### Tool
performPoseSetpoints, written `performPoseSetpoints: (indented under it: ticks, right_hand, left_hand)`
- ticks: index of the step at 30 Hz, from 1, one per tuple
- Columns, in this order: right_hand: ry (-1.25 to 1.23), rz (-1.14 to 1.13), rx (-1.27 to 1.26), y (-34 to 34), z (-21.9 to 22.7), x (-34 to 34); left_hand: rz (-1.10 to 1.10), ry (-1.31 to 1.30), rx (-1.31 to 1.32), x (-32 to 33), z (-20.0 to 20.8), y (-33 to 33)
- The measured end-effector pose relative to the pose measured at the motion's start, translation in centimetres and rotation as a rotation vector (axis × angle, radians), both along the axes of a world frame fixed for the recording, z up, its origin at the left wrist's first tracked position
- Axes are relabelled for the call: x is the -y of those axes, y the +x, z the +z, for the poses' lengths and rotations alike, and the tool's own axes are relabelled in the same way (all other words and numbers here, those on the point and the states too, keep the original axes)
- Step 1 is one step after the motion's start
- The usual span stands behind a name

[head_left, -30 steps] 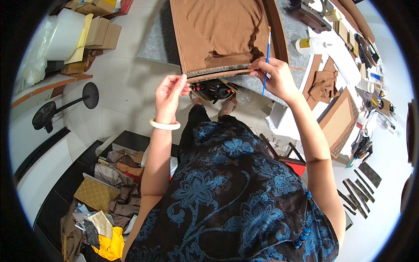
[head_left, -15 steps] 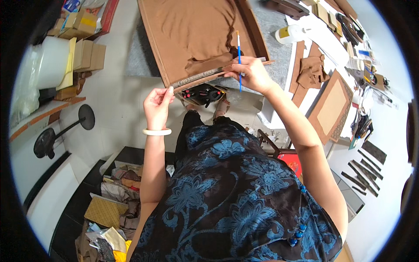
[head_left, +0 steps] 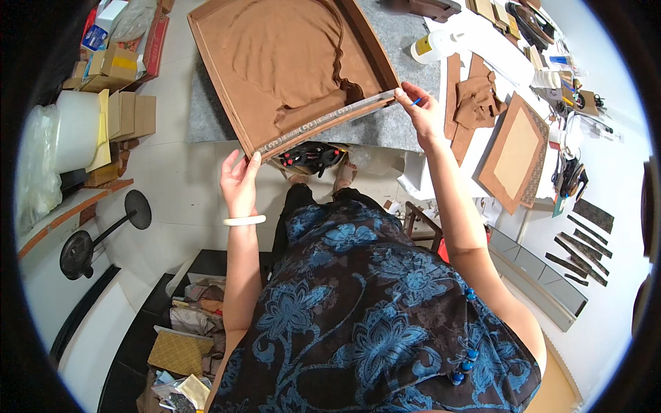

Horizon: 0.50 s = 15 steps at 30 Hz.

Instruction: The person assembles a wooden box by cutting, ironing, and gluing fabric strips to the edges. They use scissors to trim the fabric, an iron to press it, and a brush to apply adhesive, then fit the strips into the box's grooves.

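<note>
A shallow brown tray (head_left: 375,45), lined with wrinkled brown cloth (head_left: 275,51), lies tilted across the grey table. Along its near side runs a narrow strip with a carved-looking pale pattern (head_left: 303,127). At the near left corner my left hand (head_left: 239,182) pinches the edge between thumb and fingers. My right hand (head_left: 423,113) grips the near right corner. From between its fingers the blue handle of a slim paintbrush (head_left: 416,102) sticks out; the rest of the brush is hidden by the hand.
On the right stand a white bottle with a yellow label (head_left: 430,48), brown cloth scraps (head_left: 478,103) and a framed brown panel (head_left: 513,148). Dark strips (head_left: 582,251) lie farther right. Cardboard boxes (head_left: 113,65) are stacked at left. A bag of black tools (head_left: 313,158) sits below the table edge.
My right hand has moved outward along the near side to the right corner, and the brush is now mostly hidden. The patterned strip now lies against the tray's near side.
</note>
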State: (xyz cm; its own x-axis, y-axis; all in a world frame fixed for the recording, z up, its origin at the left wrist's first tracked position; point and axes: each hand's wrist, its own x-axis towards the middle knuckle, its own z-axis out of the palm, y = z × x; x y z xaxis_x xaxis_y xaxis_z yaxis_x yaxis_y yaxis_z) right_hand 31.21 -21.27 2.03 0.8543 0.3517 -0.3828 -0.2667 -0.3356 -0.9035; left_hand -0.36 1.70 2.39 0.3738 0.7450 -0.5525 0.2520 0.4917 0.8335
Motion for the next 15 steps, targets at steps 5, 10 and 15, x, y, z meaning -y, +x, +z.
performPoseSetpoints:
  ticks: [5,10,15]
  right_hand:
    - [-0.008,-0.014,0.012,0.1,-1.1,-0.1]
    - [-0.04,-0.057,0.028,0.0,-0.9,-0.9]
    - [-0.086,-0.113,0.054,0.0,-1.2,-1.3]
  left_hand:
    - [-0.008,0.062,-0.033,-0.1,-1.3,0.0]
    - [0.014,0.179,-0.08,0.1,-1.8,0.7]
    - [0.003,0.241,-0.113,-0.3,-3.5,0.7]
